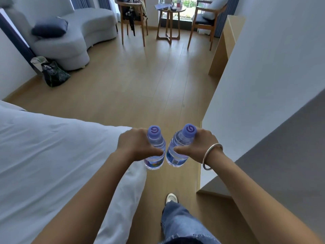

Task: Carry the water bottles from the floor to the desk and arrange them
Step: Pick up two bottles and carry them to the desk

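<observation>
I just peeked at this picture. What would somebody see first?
First, two water bottles with purple caps, side by side in the middle: the left hand grips the left bottle and the right hand grips the right bottle. A silver bangle circles the right wrist. A white bed fills the left side.

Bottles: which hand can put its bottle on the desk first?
Probably the right hand. Its bottle is on the side of the wooden desk ahead; the left hand with its bottle is by the bed.
</observation>
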### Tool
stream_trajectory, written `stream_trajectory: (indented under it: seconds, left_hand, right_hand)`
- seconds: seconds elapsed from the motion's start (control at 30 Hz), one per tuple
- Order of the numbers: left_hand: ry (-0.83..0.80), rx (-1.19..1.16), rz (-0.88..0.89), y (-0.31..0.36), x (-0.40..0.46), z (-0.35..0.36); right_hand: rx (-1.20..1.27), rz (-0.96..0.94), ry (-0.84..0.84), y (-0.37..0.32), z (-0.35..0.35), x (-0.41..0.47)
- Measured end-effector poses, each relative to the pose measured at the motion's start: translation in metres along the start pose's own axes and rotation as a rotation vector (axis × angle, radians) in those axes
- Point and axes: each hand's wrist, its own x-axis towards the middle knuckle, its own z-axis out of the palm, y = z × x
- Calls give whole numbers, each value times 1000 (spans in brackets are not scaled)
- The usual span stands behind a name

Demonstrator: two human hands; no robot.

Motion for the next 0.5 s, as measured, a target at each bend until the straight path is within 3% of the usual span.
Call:
stream_trajectory:
  seconds: [0.5]
  left_hand:
    - [16, 5, -46, 15, 250, -42]
  right_hand:
    - [2, 25, 37, 53, -57, 243]
